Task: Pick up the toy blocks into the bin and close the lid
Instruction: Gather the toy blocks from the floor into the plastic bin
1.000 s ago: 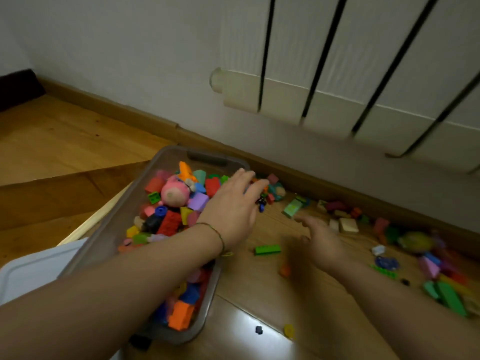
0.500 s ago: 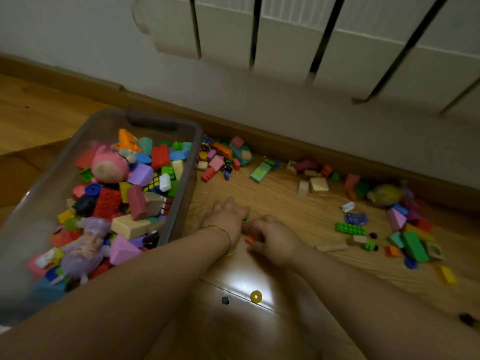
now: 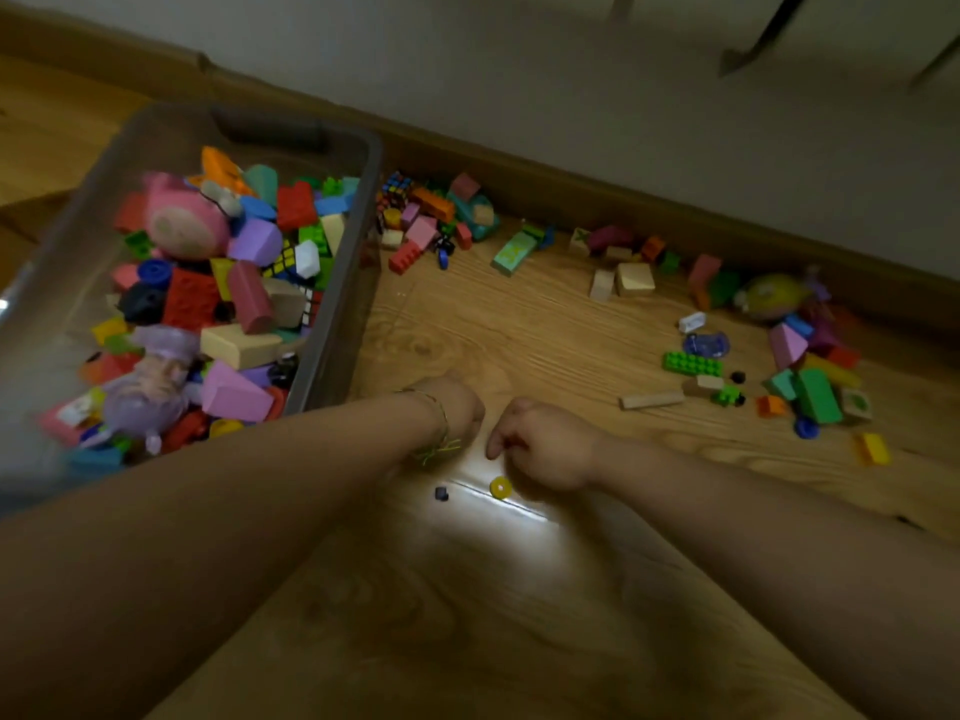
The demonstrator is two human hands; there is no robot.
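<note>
While the person is bending over the wooden plank floor [image 3: 467, 615], a translucent grey plastic bin [image 3: 340, 304] is sitting at the left, uncovered and heaped with coloured toy blocks [image 3: 239, 345]. A round pink plush toy [image 3: 184, 223] is lying on the heap toward the far end.

Just right of the bin's near corner, the left forearm is reaching in from the lower left, with a thin yellow-green string bracelet [image 3: 441, 441] around the wrist. The left hand [image 3: 460, 405] is hanging low over the floor, back up, its fingers tucked under and out of sight, so I cannot tell whether it is gripping anything.

Beside it, almost touching, the right hand [image 3: 545, 452] is curling into a loose fist with one finger [image 3: 496, 446] pointing down at the boards; what the curled fingers are enclosing, if anything, I cannot tell. A small yellow plastic ring [image 3: 500, 488] and a tiny dark piece [image 3: 441, 493] are lying just below the two hands.

Farther right, loose blocks [image 3: 431, 231] are lying scattered along the brown skirting board [image 3: 623, 194], among them a flat green studded brick [image 3: 692, 364], a pale wooden stick [image 3: 652, 400] and a yellow block [image 3: 874, 448] at the far right.
</note>
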